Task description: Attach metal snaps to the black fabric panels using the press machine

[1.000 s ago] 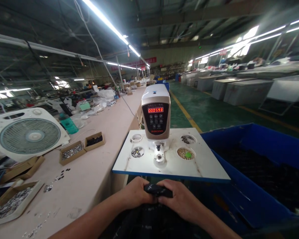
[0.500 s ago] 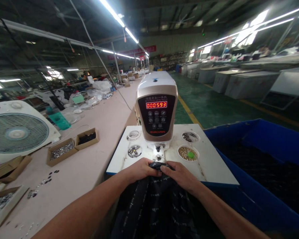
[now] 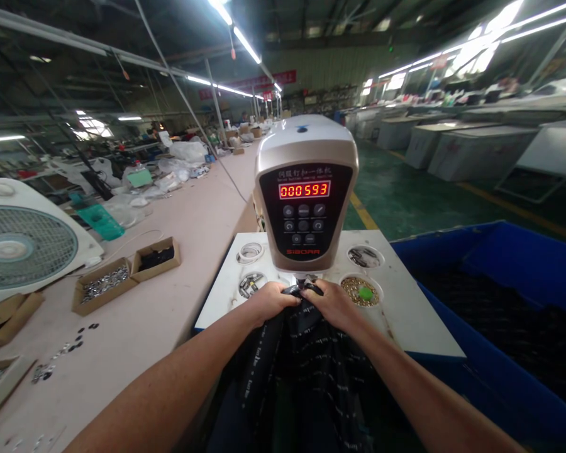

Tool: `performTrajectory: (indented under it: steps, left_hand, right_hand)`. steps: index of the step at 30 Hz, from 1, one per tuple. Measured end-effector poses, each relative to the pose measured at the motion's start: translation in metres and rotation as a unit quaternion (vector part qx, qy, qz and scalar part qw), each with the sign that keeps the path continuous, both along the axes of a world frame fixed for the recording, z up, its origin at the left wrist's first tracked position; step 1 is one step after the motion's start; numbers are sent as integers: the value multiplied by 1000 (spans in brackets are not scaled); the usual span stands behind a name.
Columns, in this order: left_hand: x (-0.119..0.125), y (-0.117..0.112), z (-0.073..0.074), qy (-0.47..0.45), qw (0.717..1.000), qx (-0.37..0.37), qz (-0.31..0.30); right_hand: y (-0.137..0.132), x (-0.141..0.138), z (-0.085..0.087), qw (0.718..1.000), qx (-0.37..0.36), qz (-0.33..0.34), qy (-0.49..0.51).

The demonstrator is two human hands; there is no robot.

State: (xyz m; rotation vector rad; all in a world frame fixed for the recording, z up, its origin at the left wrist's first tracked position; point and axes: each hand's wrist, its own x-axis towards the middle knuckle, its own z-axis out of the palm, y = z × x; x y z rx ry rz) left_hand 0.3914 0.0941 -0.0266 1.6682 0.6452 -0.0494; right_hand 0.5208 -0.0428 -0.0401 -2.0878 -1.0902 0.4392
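Landmark: snap-fastening machine (image 3: 304,189), its red counter reading 000593
Left hand (image 3: 273,301): grips black printed fabric (image 3: 306,377) directly below the machine's head
Right hand (image 3: 332,305): grips the same fabric, just beside the left hand
Right of machine: round dish of brass-coloured studs (image 3: 358,291) on a white plate (image 3: 415,302), then a blue bin (image 3: 495,242)
Left of machine: bench (image 3: 170,302) bearing cardboard trays of metal snaps (image 3: 104,286), and a box fan (image 3: 23,248)

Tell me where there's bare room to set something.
Bare room: the white plate's front right corner, by the right hand and blue bin; the pale table between cardboard box and plate. Crowded: the machine head, where the left hand and right grip dark fabric.
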Motion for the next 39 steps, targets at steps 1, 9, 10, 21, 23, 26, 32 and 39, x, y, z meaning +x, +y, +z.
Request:
performTrajectory:
  steps: [1, 9, 10, 21, 23, 26, 32, 39]
  left_hand:
    - [1, 0, 0, -3, 1000, -5, 5]
    - [6, 0, 1, 5, 995, -94, 42]
    - [6, 0, 0, 8, 993, -107, 44]
    - [10, 8, -12, 26, 980, -186, 59]
    - [9, 8, -13, 25, 980, -191, 60]
    - [9, 7, -13, 22, 981, -183, 65]
    - [8, 3, -12, 6, 989, -137, 55]
    - [3, 6, -13, -4, 997, 68, 31]
  right_hand:
    - [1, 1, 0, 1000, 0, -1, -2]
    - [6, 6, -3, 1000, -1, -4, -5]
    - [7, 7, -4, 1000, -1, -5, -7]
    - [10, 7, -7, 999, 11, -12, -29]
    - [8, 5, -8, 998, -1, -13, -58]
    - [5, 3, -9, 993, -36, -11, -112]
    - [5, 0, -13, 986, -55, -32, -151]
    - [6, -4, -17, 982, -57, -41, -174]
